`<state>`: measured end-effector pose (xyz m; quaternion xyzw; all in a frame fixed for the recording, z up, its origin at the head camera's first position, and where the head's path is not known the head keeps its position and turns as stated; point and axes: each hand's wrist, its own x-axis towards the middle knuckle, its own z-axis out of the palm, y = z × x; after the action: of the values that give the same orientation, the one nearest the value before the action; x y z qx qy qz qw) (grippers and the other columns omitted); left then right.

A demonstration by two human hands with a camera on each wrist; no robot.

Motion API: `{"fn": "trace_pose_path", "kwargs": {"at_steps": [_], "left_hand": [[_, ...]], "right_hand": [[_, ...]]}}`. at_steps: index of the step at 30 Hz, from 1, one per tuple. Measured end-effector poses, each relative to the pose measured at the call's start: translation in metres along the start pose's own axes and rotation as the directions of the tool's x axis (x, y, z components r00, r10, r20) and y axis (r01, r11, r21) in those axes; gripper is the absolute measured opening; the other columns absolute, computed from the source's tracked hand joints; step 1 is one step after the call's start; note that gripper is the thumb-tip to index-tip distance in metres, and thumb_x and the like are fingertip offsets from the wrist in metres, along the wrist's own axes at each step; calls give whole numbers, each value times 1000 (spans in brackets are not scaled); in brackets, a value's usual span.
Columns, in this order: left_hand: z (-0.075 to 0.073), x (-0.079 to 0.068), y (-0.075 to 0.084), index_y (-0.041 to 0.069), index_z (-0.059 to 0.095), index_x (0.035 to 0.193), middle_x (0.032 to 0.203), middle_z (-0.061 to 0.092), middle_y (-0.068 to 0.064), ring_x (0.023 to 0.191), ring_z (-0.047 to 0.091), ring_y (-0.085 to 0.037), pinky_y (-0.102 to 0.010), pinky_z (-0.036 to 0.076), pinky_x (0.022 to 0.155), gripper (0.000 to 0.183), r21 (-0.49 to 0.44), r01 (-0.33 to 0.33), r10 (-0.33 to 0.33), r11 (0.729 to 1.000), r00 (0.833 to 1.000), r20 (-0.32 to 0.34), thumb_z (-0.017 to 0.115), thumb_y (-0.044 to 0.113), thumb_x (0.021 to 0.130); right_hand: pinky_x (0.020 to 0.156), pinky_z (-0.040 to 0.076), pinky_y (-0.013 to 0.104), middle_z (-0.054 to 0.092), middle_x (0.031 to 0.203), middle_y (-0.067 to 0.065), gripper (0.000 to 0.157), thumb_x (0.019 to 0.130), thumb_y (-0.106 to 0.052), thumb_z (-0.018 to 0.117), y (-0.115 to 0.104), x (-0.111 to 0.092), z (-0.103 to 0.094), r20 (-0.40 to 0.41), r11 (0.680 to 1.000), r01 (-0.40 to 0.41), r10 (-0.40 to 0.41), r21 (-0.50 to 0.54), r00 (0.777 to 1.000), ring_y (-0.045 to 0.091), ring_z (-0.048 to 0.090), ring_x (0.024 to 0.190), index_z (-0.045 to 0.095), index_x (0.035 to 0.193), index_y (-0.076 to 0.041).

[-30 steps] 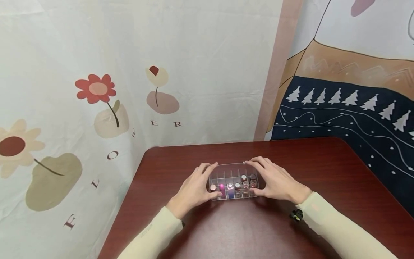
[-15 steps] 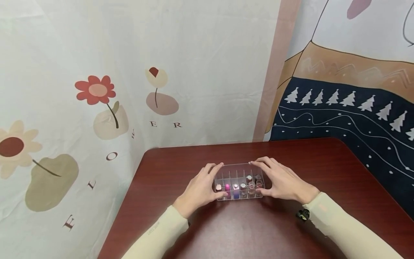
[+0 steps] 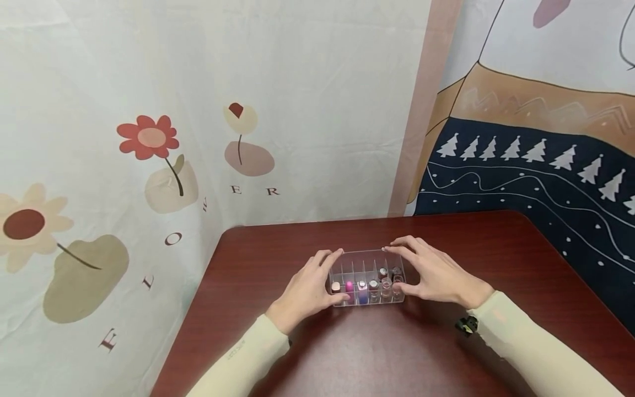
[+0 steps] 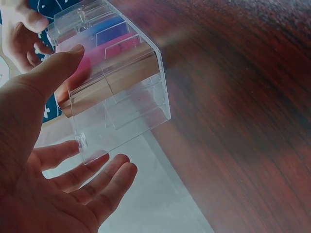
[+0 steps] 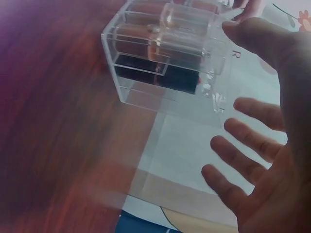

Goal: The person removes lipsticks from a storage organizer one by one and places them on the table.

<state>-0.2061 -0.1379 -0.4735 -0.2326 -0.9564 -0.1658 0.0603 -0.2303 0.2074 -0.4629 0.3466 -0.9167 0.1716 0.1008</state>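
Observation:
A clear plastic cosmetics organizer (image 3: 353, 266) with divided compartments stands on the table. Lipstick-like tubes and small bottles fill its front row, among them a pink tube (image 3: 349, 291) and a blue-purple one (image 3: 362, 293). Two dark items (image 3: 396, 272) sit in the back row at the right. At the organizer's left end, my left hand (image 3: 305, 284) holds it, thumb in front and index finger at the upper back corner. My right hand (image 3: 439, 275) is at the right end; in the right wrist view its fingers (image 5: 238, 158) are spread, apart from the plastic.
The dark red wooden table (image 3: 278, 251) reaches back to a pale curtain (image 3: 322, 110) printed with flowers and letters. A navy and tan patterned cloth (image 3: 496, 182) hangs at the right. A dark wrist strap (image 3: 467, 326) shows below the right sleeve (image 3: 526, 342).
Between the earlier frames, both hands and the organizer shifted slightly right. Since then the organizer and left hand have stayed put, while the right hand has loosened and drawn slightly right.

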Motion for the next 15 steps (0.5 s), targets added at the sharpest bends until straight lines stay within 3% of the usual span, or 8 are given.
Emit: {"fn": "trace_pose_path", "kwargs": {"at_steps": [6,15], "left_hand": [[0,-1,0,21,47,178,165,61,-13,142,69,-37,-53,70,105,113,-1,-11,11,1000,1000,-7,103,55,87],[1,0,1,20,47,178,165,60,-14,144,69,-38,-55,68,109,112,-8,-13,13,1000,1000,-10,103,54,88]], "right_hand": [[111,67,53,73,146,2,60,95,-34,97,-1,9,-6,6,1000,31,-31,-3,1000,23,69,131,78,150,-20],[105,66,50,84,128,1,34,98,-21,94,-2,29,-5,35,984,170,-168,-48,985,22,73,119,88,131,-16]]}}
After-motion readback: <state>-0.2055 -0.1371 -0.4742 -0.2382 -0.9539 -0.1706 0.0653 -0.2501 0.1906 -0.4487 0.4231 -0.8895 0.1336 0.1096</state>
